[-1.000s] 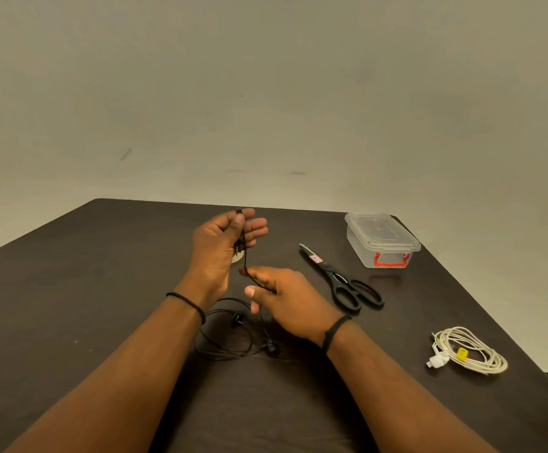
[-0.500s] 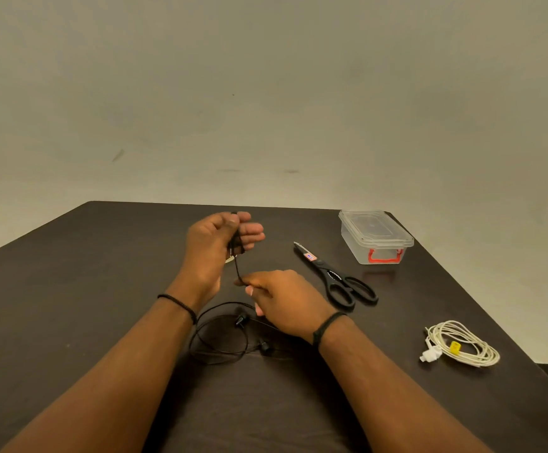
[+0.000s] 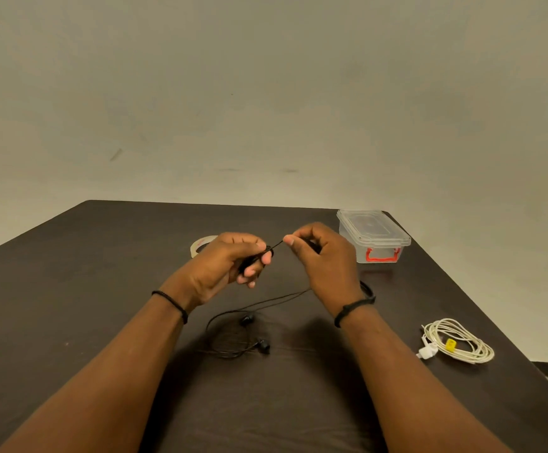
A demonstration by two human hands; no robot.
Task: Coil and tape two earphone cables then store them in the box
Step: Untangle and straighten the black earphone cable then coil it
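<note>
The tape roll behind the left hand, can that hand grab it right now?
Probably not yet. The tape roll lies close behind the left hand with nothing between them, but that hand's fingers are curled round the black earphone cable.

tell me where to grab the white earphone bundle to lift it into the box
Take the white earphone bundle across its middle, at the yellow tape binding the loops, coming from straight above. It lies flat on the table, so fingers pinching both sides there should catch every strand; lifting by the white plug could let loops sag.
</note>
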